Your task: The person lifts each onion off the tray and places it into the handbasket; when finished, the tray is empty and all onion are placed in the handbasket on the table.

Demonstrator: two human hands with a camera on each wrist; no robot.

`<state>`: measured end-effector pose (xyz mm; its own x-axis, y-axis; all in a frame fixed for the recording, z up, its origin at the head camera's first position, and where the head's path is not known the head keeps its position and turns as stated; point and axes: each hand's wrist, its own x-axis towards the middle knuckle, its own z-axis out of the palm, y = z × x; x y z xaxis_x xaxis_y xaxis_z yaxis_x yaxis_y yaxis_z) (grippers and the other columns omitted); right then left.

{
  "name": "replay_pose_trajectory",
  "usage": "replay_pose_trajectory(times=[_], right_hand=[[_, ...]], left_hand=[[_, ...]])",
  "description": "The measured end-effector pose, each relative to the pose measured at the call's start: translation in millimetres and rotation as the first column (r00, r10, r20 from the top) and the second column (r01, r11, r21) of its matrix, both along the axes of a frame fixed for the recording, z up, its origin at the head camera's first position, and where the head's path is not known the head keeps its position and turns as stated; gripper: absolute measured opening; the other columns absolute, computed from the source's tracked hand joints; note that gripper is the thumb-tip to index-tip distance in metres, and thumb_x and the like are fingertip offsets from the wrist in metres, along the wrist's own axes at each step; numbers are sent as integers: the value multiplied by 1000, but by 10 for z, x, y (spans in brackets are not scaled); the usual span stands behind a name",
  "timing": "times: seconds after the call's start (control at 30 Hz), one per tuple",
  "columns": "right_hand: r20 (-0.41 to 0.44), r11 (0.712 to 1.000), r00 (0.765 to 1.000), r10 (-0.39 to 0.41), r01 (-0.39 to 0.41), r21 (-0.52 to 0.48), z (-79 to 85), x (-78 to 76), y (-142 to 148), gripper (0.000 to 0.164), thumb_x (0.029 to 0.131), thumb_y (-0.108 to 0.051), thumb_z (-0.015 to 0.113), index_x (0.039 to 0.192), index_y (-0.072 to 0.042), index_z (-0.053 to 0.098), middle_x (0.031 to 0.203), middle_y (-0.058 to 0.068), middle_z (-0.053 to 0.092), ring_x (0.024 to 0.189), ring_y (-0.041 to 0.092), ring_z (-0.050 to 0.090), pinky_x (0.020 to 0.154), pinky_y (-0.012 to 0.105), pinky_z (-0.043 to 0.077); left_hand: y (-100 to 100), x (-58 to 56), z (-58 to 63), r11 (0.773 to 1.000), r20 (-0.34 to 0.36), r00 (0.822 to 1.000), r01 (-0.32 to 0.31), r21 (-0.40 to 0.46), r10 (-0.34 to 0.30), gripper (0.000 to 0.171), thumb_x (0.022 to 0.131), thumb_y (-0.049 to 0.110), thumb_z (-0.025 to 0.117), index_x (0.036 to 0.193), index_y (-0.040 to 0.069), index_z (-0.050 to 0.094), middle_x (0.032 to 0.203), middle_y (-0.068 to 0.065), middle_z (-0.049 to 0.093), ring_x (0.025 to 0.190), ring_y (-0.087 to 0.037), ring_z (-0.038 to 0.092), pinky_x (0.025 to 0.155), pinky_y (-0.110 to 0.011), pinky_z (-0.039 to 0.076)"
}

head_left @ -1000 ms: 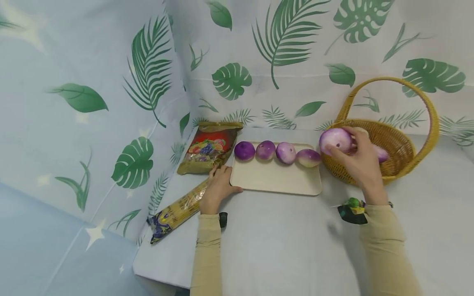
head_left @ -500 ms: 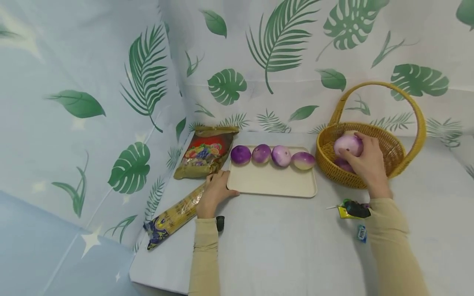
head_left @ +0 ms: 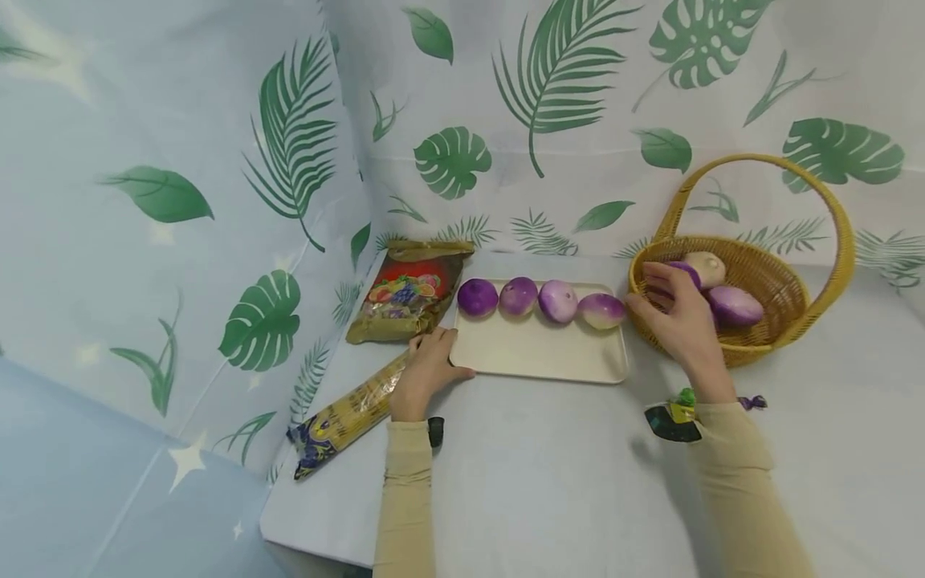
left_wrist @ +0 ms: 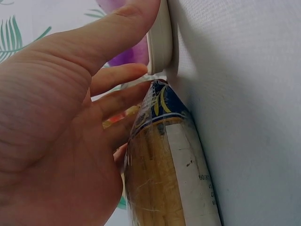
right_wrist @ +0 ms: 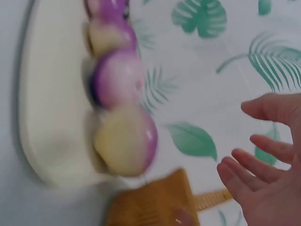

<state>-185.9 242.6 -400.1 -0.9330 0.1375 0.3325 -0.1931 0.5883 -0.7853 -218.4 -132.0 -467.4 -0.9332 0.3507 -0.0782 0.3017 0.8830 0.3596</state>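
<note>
Just right of the tray (head_left: 538, 349), by the basket (head_left: 776, 281), the right hand (head_left: 686, 325), its grip half open and empty, is nearer the tray's end turnip (head_left: 602, 311), lying leftward, lengthwise along the tray, whose left corner the left hand (head_left: 426, 369) touches
</note>
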Motion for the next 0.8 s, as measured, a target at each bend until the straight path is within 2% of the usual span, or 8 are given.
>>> replay_pose_trajectory(times=[0.1,0.27,0.37,0.47,0.63,0.8], right_hand=[[32,998,999,41,-42,49,-105,-68,-171,58,88,-27,68,138,-7,45,133,16,48,122,34,46,101,46,39],[65,984,996,58,-68,162,-413,-213,-350,63,85,-24,69,137,-2,43,134,25,39,123,44,38,102,57,31],[86,983,995,47,-61,175,-601,-274,-377,68,84,-21,70,140,1,38,137,30,31,125,49,31,103,61,28],[88,984,996,23,-38,173,-733,-292,-377,72,82,-18,71,142,1,35,136,31,29,125,49,29,103,61,28],[50,981,999,-13,3,191,-810,-305,-357,69,81,-12,71,140,1,38,132,30,34,121,48,36,102,59,30],[50,980,998,-34,23,196,-777,-289,-337,67,82,-15,73,139,-1,41,129,28,40,117,46,42,101,59,33]], left_hand=[[-21,-11,-5,1000,-5,1000,-11,-5,11,81,78,52,70,141,10,41,136,-9,46,128,-24,40,110,-45,19],[-24,-8,-18,1000,3,1000,-4,-3,4,82,78,51,71,141,9,41,136,-9,46,128,-24,40,110,-46,19],[-12,7,-28,1000,10,1000,-5,7,5,81,78,51,71,141,9,42,135,-9,46,127,-25,40,110,-45,19],[0,35,-30,1000,19,1000,-7,13,7,81,78,50,71,141,9,41,135,-8,46,128,-25,40,111,-45,18],[13,58,-9,1000,5,1000,-7,25,6,80,79,49,72,141,9,41,136,-8,46,128,-24,40,111,-45,18],[12,71,14,999,-12,1000,-2,36,2,80,78,48,72,141,9,42,134,-8,47,127,-25,41,111,-46,18]])
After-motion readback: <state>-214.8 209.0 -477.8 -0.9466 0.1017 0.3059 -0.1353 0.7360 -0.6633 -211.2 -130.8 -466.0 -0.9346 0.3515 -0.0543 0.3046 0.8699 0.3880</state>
